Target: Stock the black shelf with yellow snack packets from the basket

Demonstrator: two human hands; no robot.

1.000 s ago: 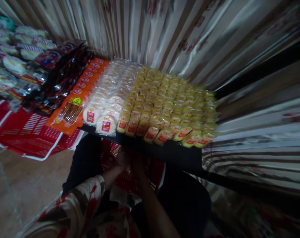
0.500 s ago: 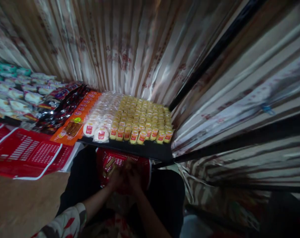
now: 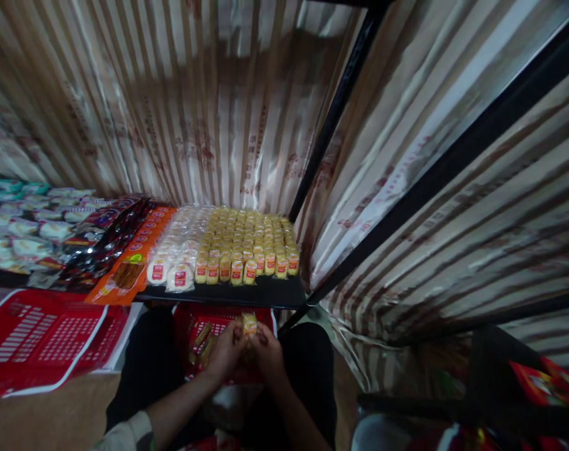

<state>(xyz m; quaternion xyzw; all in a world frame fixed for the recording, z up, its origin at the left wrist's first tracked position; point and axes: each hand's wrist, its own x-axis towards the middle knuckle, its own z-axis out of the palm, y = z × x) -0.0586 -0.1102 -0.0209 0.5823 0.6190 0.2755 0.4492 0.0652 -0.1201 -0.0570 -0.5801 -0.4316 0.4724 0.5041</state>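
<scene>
Between my two hands is a small wrapped snack cake (image 3: 249, 324) in yellow packaging with an orange-red label. My left hand (image 3: 227, 352) grips it from the left, and my right hand (image 3: 268, 354) from the right, fingers closed round its lower end. Both are over a red plastic basket (image 3: 183, 319) between my knees. Several more wrapped pieces (image 3: 202, 338) lie in the basket, left of my left hand. Just beyond stands a black shelf (image 3: 275, 295), bearing rows of similar yellow packaged cakes (image 3: 247, 244).
Left of the yellow cakes are white round packs (image 3: 178, 272), an orange snack bag (image 3: 125, 275), dark shiny packs (image 3: 103, 235) and white packs (image 3: 31, 247). A second red basket (image 3: 54, 338) is at the left. Black frame bars (image 3: 341, 119) cross striped sheeting at the right.
My view has shifted, so the shelf appears lower and further left. The hands have lifted slightly, and the cake between them now shows clearly.
</scene>
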